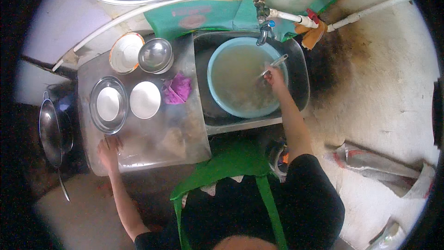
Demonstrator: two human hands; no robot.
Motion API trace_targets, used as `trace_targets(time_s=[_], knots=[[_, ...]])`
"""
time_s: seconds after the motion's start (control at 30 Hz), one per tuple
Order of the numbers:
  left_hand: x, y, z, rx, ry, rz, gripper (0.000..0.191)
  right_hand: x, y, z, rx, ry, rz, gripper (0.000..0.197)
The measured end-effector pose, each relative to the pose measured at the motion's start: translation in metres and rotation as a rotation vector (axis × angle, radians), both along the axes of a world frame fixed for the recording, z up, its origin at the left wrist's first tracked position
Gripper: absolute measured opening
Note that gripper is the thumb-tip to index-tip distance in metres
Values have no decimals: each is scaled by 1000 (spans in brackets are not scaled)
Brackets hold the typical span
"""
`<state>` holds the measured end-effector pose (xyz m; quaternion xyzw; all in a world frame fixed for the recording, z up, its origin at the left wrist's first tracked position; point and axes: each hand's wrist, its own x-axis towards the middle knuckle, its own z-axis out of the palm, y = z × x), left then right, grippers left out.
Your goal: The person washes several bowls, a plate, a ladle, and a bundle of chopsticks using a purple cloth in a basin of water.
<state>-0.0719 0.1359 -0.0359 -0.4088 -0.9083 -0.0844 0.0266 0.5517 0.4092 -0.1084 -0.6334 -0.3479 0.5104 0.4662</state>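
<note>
My right hand [274, 77] grips a metal utensil [280, 60] over the right side of a light blue basin [210, 86]; the utensil's far part is hidden. Cloudy water fills the basin, which stands in a dark sink [302, 86]. On the steel counter [145, 149] my left hand [109, 151] lies near the front left, just below a metal bowl [124, 118] with a white bowl [108, 104] in it; whether it holds anything is unclear. Another white bowl [145, 100] sits beside them, left of a crumpled purple cloth [178, 89].
A white basin with an orange rim [126, 52] and a metal bowl [156, 55] on a white one stand at the counter's back. A tap [264, 34] overhangs the blue basin. A wok [51, 133] is at far left; orange gloves or cloth [311, 36] hang on the pipe.
</note>
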Motion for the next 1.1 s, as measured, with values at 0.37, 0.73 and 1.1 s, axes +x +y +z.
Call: trace_targets(time_s=[0.37, 0.73, 1.1], knots=[[241, 33, 70, -56, -1634, 65, 41, -98, -67, 102, 470, -865, 560, 14], [356, 123, -38, -505, -1930, -87, 34, -177, -81, 118, 703, -732, 892, 23], [369, 99, 12, -277, -1753, -277, 24, -228, -24, 100, -52, 447, 668, 27]])
